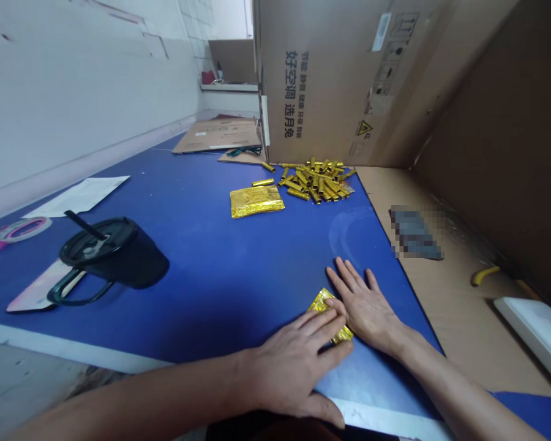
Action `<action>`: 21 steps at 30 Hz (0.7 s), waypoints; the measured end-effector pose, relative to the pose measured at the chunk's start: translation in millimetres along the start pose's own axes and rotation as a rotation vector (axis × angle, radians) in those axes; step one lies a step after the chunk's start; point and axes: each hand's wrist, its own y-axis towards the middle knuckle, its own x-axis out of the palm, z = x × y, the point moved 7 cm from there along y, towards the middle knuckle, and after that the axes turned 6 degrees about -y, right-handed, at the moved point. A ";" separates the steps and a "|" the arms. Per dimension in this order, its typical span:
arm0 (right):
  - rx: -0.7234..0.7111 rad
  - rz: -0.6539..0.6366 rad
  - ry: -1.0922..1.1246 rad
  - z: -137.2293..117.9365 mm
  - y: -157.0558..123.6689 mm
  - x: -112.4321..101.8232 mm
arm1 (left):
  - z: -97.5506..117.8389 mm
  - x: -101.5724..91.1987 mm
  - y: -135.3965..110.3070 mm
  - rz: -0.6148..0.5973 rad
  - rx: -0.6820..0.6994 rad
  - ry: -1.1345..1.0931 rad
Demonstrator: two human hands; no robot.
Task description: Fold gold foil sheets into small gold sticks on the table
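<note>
- Head view: the gold stack (257, 201) on the blue table (220, 269) is the landmark; a small gold foil piece (320, 300) lies to its right and nearer the person, partly covered by both hands.
- Left hand (294, 361): nearer the person than the stack, palm down, fingers close together across the foil, thumb well apart from them. No pinch shows; the undersides of the fingertips are hidden, so I cannot tell how hard they press.
- Right hand (367, 303): right of the stack and nearer the person, palm down with the fingers loosely spread, thumb angled in over the foil. It grips nothing that can be seen.
- The step in hand looks like pressing or smoothing the foil against the table; with so much of it covered, rolling cannot be ruled out.
- To do this well, spread the pressure along the flats of the left fingers rather than the tips; thin, creased foil would probably dent or tear under a hard poke.
- Let the right thumb steady the foil, so that it neither skids nor twists under the left hand.
- Work well apart from the heap of gold tubes (321, 184), just right of the stack; they look light enough to roll if brushed.
- Avoid wide leftward sweeps: the dark mug (114, 254) stands left of the stack and nearer the person.
</note>
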 end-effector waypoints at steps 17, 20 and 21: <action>-0.082 0.019 0.045 10.2 6.3 -3.1 | 6.3 18.7 -6.4 -0.106 -0.041 -0.014; -0.054 0.011 0.037 12.8 7.2 -2.5 | 6.5 18.5 -6.1 -0.105 -0.047 -0.006; -0.045 0.010 0.035 12.8 7.3 -2.4 | 6.6 18.8 -6.1 -0.104 -0.048 -0.002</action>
